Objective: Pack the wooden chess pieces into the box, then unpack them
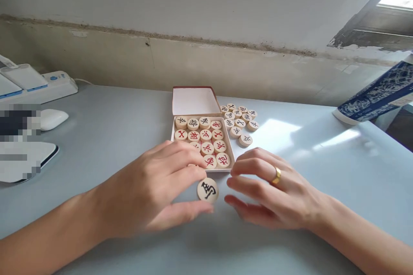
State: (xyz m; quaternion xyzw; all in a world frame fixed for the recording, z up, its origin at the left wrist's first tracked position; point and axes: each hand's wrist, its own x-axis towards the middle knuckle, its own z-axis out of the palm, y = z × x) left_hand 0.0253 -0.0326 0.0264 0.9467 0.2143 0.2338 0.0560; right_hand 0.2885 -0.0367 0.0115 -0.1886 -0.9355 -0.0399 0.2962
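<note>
one round piece [208, 190] in the gap, and that gap is touchy

your left hand [161, 180] is curled around the far side of it, index finger just above the piece, thumb just below, and whether those fingers are clamped on it or only hovering around it, i cannot tell. your right hand [271, 187] has nothing in it: fingers curved, tips apart, just beside the piece but not touching. the piece itself, black mark towards you, sits between the two hands, right in front of the open box [222, 170].

now the danger spots! if that left thumb isn't really bearing on the rim, the piece could slip and roll off across the table [155, 247], since a round edge gives you little to hold. close both hands at once and your fingertips may well bump each other and knock it loose.

and look at your left knuckles, right over the box's near left corner, hiding some of the red-marked pieces [207, 148]: a low wrist might nudge those out of line. over on the right, the loose pieces [238, 114] lie close beside the box; a wide right-hand sweep could scatter them, the nearest one first.
</note>
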